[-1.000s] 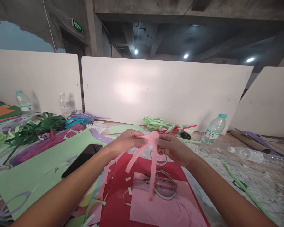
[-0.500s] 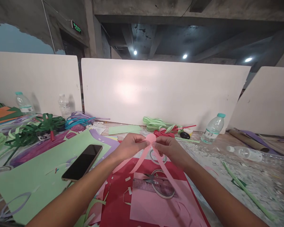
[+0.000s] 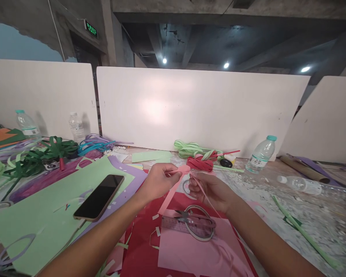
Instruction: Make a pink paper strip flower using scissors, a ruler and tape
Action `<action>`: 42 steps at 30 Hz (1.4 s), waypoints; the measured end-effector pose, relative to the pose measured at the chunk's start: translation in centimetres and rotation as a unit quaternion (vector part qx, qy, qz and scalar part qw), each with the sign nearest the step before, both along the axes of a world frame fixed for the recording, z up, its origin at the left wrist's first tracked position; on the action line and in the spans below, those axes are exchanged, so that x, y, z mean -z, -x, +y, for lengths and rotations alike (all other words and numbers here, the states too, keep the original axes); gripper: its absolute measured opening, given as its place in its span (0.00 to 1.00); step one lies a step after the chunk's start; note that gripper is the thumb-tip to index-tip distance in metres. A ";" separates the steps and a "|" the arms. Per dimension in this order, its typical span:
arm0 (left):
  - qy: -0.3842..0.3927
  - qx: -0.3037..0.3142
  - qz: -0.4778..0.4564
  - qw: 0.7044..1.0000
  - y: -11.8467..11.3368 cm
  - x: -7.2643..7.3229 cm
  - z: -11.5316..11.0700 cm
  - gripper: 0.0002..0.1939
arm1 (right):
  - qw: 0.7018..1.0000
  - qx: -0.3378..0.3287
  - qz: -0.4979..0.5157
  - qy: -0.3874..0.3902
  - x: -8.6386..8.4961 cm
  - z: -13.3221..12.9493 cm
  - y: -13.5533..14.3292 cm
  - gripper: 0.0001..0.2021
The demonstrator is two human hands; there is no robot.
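Plainly, the left hand [image 3: 158, 181] pinched a pink paper piece [image 3: 184, 169] between thumb and fingers, its rounded end pointing right, just beside the right hand [image 3: 212, 188]. That hand's closed fingertips gripped a narrow pink strip [image 3: 210, 202] slanting near and right; whether the two joined couldn't be told.

Pink paper strip [image 3: 168, 201]: matt, smooth, thin. Red sheet [image 3: 140, 250] and light-green sheet [image 3: 46, 227]: paper, matt, smooth. Phone [image 3: 99, 198]: glossy, glass-like dark face. Scissors [image 3: 182, 215]: metallic blades. Ruler [image 3: 170, 224]: see-through plastic. Upright bottle [image 3: 260, 157]: clear glossy plastic. White panel [image 3: 210, 111]: smooth, semi-gloss, bright glare patch. Desk [image 3: 328, 219]: smeared, rough-looking; base material unclear. Overhead beam [image 3: 190, 8]: rough concrete, matt.
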State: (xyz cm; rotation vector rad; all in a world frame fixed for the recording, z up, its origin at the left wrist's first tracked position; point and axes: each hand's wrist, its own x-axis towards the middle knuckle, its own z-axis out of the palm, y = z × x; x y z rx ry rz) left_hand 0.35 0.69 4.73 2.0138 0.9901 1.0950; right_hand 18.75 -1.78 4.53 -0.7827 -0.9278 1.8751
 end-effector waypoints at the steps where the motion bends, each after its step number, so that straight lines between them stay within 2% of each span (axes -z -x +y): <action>1: -0.007 -0.004 0.002 1.000 0.0 0.0 -0.1 0.14 | 1.000 -0.002 0.013 0.015 0.1 0.0 0.0 0.10; 6: -0.039 -0.028 0.014 0.999 -0.1 -0.3 -0.7 0.13 | 0.999 -0.002 0.027 0.043 0.0 -0.1 0.0 0.09; 10: -0.041 -0.032 0.008 0.999 0.3 -0.3 -0.5 0.13 | 0.999 0.011 0.026 0.025 -0.8 -0.6 -0.3 0.10; 14: 0.007 -0.005 -0.033 0.999 0.6 -0.3 -0.1 0.19 | 0.995 0.034 -0.060 -0.079 -1.0 -1.0 -0.1 0.13; 17: 0.043 0.027 -0.061 0.997 0.5 -0.4 -0.3 0.20 | 0.967 0.095 -0.162 -0.171 -0.4 -1.3 0.7 0.12; 23: 0.060 0.032 -0.066 0.995 -0.1 -0.3 -0.9 0.19 | 0.927 0.162 -0.240 -0.236 0.5 -1.7 2.2 0.13; 28: 0.064 0.034 -0.062 0.995 0.1 -0.3 -1.0 0.19 | 0.914 0.176 -0.268 -0.247 0.5 -1.6 2.2 0.14; 42: 0.033 0.048 -0.028 0.998 0.3 -0.4 -1.3 0.19 | 0.912 0.178 -0.275 -0.246 0.9 -1.4 2.2 0.15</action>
